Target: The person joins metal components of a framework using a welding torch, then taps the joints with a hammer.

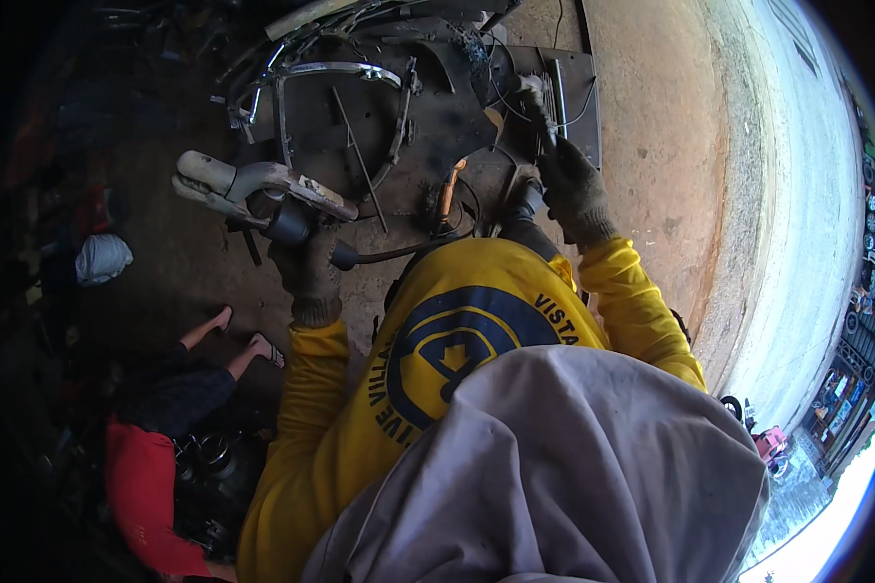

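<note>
My left hand [306, 270], in a grey-brown knit glove, is closed at the dark cylinder of a worn metal tube piece [297, 183] with flaking whitish paint and a rounded end. The piece sits at the near left edge of a dark metal worktop [437, 121]. My right hand [576, 189], gloved alike, grips a short tool [533, 92] with a pale, scuffed head; its exact kind is unclear. Between my hands lies a copper-coloured clamp-like holder [447, 199] with a cable. Just right of my left hand is a dark rod with a round end [343, 256].
Bent metal frame bars [340, 70] and a thin rod [360, 160] lie on the worktop. Straight metal rods [559, 97] lie near its right edge. At lower left is a person in a red top [141, 476], legs stretched toward me. A pale road [797, 194] runs at right.
</note>
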